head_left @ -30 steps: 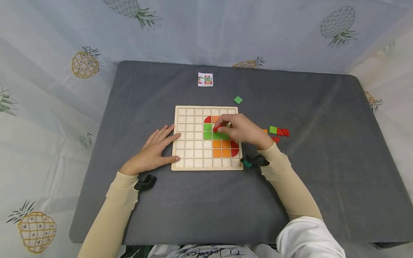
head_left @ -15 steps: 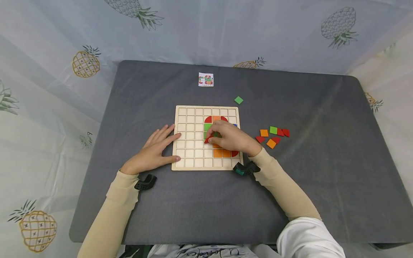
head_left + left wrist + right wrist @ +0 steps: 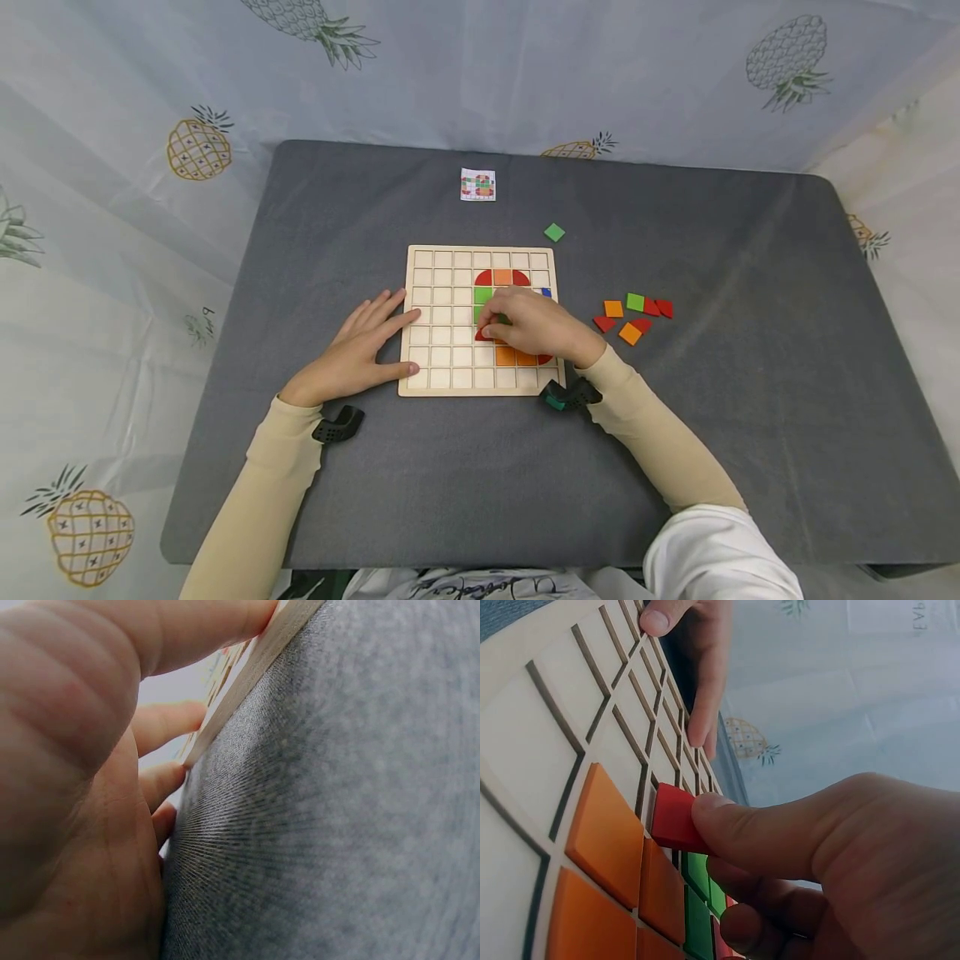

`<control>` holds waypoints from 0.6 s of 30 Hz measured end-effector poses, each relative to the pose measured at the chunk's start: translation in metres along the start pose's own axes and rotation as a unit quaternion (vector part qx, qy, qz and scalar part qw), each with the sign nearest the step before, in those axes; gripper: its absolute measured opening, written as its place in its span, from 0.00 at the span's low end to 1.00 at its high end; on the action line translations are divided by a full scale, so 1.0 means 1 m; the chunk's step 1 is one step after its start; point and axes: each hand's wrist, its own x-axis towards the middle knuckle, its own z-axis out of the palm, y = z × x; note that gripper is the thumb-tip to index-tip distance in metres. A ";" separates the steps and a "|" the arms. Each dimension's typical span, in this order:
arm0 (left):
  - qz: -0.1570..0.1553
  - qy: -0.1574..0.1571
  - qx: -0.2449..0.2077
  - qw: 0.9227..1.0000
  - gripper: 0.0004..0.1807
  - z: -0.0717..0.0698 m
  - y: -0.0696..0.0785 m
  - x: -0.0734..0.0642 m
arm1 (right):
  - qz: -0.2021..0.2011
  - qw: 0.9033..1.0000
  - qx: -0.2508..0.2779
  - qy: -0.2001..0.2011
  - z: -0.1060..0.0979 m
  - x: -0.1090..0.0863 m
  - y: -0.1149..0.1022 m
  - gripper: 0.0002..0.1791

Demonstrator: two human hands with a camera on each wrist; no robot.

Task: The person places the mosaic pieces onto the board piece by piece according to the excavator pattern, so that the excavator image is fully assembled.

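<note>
My right hand pinches a red tile between thumb and fingers over the wooden grid board. In the right wrist view the tile sits at a cell beside orange tiles, still under my thumb. Whether it lies fully in the cell I cannot tell. My left hand has its fingers spread and touches the board's left edge with thumb and fingertips. Green tiles, red rounded tiles and a bit of blue show on the board; my right hand hides some cells.
Several loose tiles lie right of the board, among them an orange square, a green square and a red piece. Behind the board are a green tile and a small pattern card. Grey cloth covers the table.
With the red tile, my right hand has moved left and nearer to me across the board, then lowered slightly. Loose tiles at the right came into view. My left hand stayed put.
</note>
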 end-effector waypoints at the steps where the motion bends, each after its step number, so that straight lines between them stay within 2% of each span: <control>1: 0.000 0.000 0.000 1.000 0.46 0.000 0.000 0.000 | -0.002 1.000 0.000 0.001 0.000 0.000 0.000 0.05; 7: -0.002 -0.001 -0.001 1.000 0.46 0.000 0.000 0.000 | -0.014 1.000 -0.001 0.011 0.001 0.001 -0.001 0.05; 18: -0.001 -0.001 -0.004 1.000 0.46 0.000 0.001 0.000 | -0.015 0.998 -0.067 0.017 0.008 0.000 -0.003 0.05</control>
